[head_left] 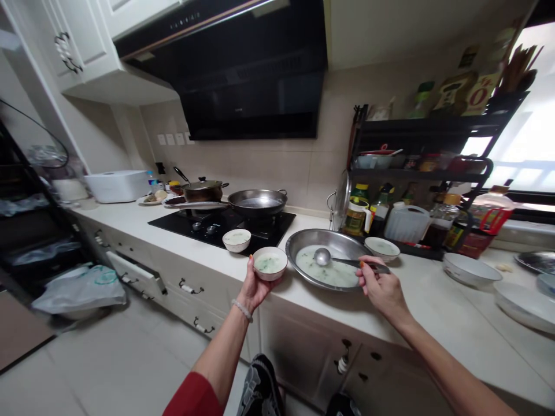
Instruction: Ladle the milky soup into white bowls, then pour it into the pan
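My left hand is wrapped round a small white bowl at the counter's front edge; pale soup with green bits fills it. In my right hand is the dark handle of a ladle, whose metal head is over the soup in a wide steel basin. That basin stands on the counter just right of the held bowl. A second bowl of soup sits by the stove's front edge, and a third bowl is behind my right hand, partly covered by it.
A frying pan and a lidded pot stand on the black stove. Bottles and a black rack line the back right. White bowls sit at the right. Below the stove, a drawer sticks out.
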The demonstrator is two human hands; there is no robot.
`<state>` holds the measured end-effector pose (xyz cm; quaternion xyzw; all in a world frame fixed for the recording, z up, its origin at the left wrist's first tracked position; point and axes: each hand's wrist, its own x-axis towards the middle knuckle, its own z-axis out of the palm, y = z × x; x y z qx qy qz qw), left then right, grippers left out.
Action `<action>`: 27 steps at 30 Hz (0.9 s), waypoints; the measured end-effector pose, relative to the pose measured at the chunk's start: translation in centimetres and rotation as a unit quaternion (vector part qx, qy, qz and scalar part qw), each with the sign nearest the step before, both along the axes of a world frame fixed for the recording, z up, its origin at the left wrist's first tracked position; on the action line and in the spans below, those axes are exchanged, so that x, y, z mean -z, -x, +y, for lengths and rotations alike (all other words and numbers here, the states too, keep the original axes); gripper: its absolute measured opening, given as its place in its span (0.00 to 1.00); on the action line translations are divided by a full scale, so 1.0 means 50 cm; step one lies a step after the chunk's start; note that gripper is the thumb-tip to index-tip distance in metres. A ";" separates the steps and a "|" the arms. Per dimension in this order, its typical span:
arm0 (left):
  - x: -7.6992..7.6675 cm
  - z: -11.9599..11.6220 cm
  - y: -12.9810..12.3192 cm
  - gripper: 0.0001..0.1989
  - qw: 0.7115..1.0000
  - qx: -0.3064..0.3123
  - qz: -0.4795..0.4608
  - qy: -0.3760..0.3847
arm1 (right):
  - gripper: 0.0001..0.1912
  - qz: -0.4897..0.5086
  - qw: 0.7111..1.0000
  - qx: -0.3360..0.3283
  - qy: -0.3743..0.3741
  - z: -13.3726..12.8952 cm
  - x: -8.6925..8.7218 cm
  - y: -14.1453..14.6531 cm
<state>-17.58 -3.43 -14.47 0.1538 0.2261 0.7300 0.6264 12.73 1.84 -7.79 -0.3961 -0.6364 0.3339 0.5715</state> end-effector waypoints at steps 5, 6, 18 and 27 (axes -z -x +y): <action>-0.001 0.000 -0.001 0.35 1.000 -0.003 0.010 0.004 | 0.25 -0.024 0.999 -0.026 0.007 0.004 0.004 0.025; -0.001 0.000 -0.001 0.35 1.000 -0.002 0.010 0.003 | 0.26 -0.015 0.999 -0.029 0.015 0.004 0.003 0.028; -0.004 0.000 -0.002 0.36 1.000 -0.001 0.003 0.005 | 0.30 0.130 0.990 0.016 0.061 0.011 -0.027 0.007; -0.004 -0.001 -0.003 0.35 1.000 -0.007 0.012 0.007 | 0.30 0.183 0.980 0.023 0.081 0.004 -0.043 0.007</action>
